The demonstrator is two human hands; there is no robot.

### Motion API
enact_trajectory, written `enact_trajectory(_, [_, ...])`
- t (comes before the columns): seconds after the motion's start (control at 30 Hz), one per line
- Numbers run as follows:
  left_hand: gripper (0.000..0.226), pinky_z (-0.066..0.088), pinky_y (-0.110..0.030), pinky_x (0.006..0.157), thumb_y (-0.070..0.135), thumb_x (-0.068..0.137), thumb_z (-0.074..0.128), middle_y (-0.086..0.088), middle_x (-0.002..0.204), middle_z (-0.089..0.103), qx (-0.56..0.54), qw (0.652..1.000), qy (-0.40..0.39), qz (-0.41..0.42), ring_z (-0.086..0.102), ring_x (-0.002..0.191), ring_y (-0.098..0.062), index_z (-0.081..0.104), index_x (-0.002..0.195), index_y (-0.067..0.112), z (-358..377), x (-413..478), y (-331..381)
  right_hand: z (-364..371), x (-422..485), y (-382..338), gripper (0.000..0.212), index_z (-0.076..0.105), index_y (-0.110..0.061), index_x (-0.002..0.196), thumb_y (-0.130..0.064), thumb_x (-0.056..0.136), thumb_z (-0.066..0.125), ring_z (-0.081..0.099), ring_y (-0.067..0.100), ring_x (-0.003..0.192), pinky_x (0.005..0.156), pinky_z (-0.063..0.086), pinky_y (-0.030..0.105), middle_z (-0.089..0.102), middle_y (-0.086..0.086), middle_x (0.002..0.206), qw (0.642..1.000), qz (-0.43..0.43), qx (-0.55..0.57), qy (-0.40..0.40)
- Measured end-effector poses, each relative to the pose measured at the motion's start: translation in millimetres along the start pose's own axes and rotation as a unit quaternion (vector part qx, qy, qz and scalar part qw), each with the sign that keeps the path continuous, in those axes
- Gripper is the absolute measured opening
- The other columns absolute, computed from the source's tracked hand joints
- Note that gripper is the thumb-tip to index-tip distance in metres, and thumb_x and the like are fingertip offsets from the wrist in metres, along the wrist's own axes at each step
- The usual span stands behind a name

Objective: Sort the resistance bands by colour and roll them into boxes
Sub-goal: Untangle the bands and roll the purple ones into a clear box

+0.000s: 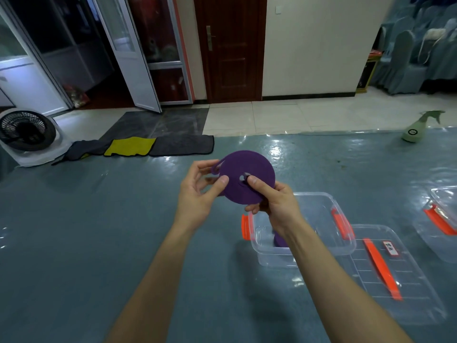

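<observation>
Left hand (197, 194) and right hand (274, 201) pinch the coiled purple band (249, 174), flat face toward camera; loose end points left.

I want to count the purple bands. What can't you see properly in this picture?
Head view:
- Purple thing in the clear plastic box with orange clips: mostly behind the right forearm, count unclear.
- Label on the flat clear lid: writing too small.
- Second clear box, far right: cut off by the picture's edge.
- Back of the rolled purple resistance band: faces away, held by left hand and right hand.
</observation>
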State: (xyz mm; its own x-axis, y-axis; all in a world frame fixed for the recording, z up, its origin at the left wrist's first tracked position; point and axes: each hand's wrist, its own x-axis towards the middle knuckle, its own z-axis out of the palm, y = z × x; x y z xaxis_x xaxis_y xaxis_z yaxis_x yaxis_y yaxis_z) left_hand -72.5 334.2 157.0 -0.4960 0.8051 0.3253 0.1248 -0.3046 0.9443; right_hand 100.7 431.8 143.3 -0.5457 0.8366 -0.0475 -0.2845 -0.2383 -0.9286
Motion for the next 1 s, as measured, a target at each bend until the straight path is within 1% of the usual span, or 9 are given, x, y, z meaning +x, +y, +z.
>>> enact_trajectory(0.2, [0.039, 0.066, -0.035, 0.072, 0.013, 0.097, 0.082, -0.013, 0.115, 0.081, -0.018, 0.996, -0.056, -0.069, 0.082, 0.097, -0.027, 0.067, 0.131, 0.026, 21.8, 9.8, -19.9, -27.8, -9.1, 16.1, 0.043, 0.083, -0.011, 0.106, -0.044, 0.079, 0.092, 0.077, 0.033, 0.063, 0.054, 0.060, 0.030, 0.080, 0.027, 0.099, 0.999, 0.026, 0.015, 0.030])
enact_trajectory(0.23, [0.039, 0.066, -0.036, 0.071, 0.013, 0.096, 0.083, -0.013, 0.114, 0.081, -0.018, 0.995, -0.064, -0.076, 0.082, 0.096, -0.028, 0.068, 0.129, 0.027, 24.9, 12.6, -24.1, -35.8, -11.1, 17.7, 0.052, 0.080, -0.012, 0.114, -0.046, 0.077, 0.095, 0.079, 0.037, 0.068, 0.057, 0.063, 0.033, 0.080, 0.026, 0.102, 0.999, 0.028, 0.002, 0.026])
enact_trajectory(0.33, [0.037, 0.066, -0.038, 0.069, 0.012, 0.093, 0.084, -0.013, 0.110, 0.082, -0.011, 0.991, -0.083, -0.100, 0.082, 0.092, -0.029, 0.070, 0.125, 0.025, 36.2, 21.0, -37.9, -63.0, -16.5, 18.1, 0.122, 0.042, -0.027, 0.155, -0.056, 0.055, 0.105, 0.081, 0.037, 0.077, 0.063, 0.065, 0.042, 0.072, 0.000, 0.132, 0.987, 0.009, -0.147, 0.062])
enact_trajectory(0.4, [0.035, 0.066, -0.040, 0.069, 0.010, 0.093, 0.085, -0.014, 0.108, 0.082, 0.001, 0.987, -0.106, -0.119, 0.082, 0.090, -0.030, 0.071, 0.123, 0.023, 47.0, 26.3, -48.3, -78.0, -20.2, 13.6, 0.138, 0.026, -0.042, 0.160, -0.066, 0.047, 0.101, 0.078, 0.022, 0.089, 0.074, 0.065, 0.041, 0.057, -0.016, 0.142, 0.924, -0.046, -0.365, 0.104])
enact_trajectory(0.47, [0.036, 0.067, -0.041, 0.069, 0.008, 0.093, 0.085, -0.015, 0.107, 0.081, 0.011, 0.982, -0.129, -0.136, 0.082, 0.089, -0.030, 0.072, 0.124, 0.019, 62.0, 30.8, -58.0, -90.7, -20.0, 12.0, 0.126, 0.031, -0.038, 0.156, -0.068, 0.050, 0.093, 0.070, 0.018, 0.104, 0.084, 0.062, 0.041, 0.052, -0.014, 0.140, 0.838, -0.101, -0.527, 0.102])
enact_trajectory(0.57, [0.038, 0.067, -0.039, 0.068, 0.003, 0.094, 0.083, -0.020, 0.108, 0.079, 0.011, 0.973, -0.156, -0.168, 0.081, 0.088, -0.028, 0.070, 0.128, 0.011, 90.6, 38.4, -69.8, -108.9, -14.2, 10.0, 0.105, 0.044, -0.026, 0.142, -0.064, 0.055, 0.087, 0.067, 0.024, 0.095, 0.071, 0.055, 0.038, 0.054, -0.007, 0.124, 0.761, -0.121, -0.624, 0.127])
enact_trajectory(0.67, [0.037, 0.068, -0.040, 0.072, 0.002, 0.097, 0.080, -0.021, 0.110, 0.078, 0.000, 0.959, -0.179, -0.222, 0.080, 0.089, -0.025, 0.069, 0.132, 0.009, 118.0, 48.6, -80.8, -133.6, -7.6, 11.7, 0.098, 0.048, -0.023, 0.132, -0.068, 0.053, 0.083, 0.063, 0.023, 0.088, 0.066, 0.045, 0.032, 0.051, -0.006, 0.118, 0.738, -0.106, -0.648, 0.158])
enact_trajectory(0.83, [0.044, 0.069, -0.048, 0.084, -0.009, 0.098, 0.071, -0.019, 0.133, 0.063, 0.040, 0.913, -0.212, -0.347, 0.074, 0.104, -0.029, 0.067, 0.138, 0.010, 152.7, 48.0, -125.7, -176.9, 8.4, 32.0, 0.103, 0.053, -0.017, 0.127, -0.072, 0.045, 0.085, 0.062, 0.026, 0.091, 0.076, 0.055, 0.035, 0.048, 0.002, 0.121, 0.723, 0.012, -0.678, 0.136])
enact_trajectory(1.0, [0.054, 0.064, -0.047, 0.097, -0.016, 0.091, 0.067, -0.002, 0.111, 0.066, 0.206, 0.887, -0.199, -0.362, 0.068, 0.102, -0.023, 0.071, 0.137, 0.011, 165.8, 37.1, -185.9, -187.2, 30.2, 66.5, 0.101, 0.052, -0.011, 0.119, -0.069, 0.043, 0.087, 0.054, 0.025, 0.082, 0.070, 0.046, 0.033, 0.041, 0.002, 0.112, 0.683, 0.153, -0.712, 0.056])
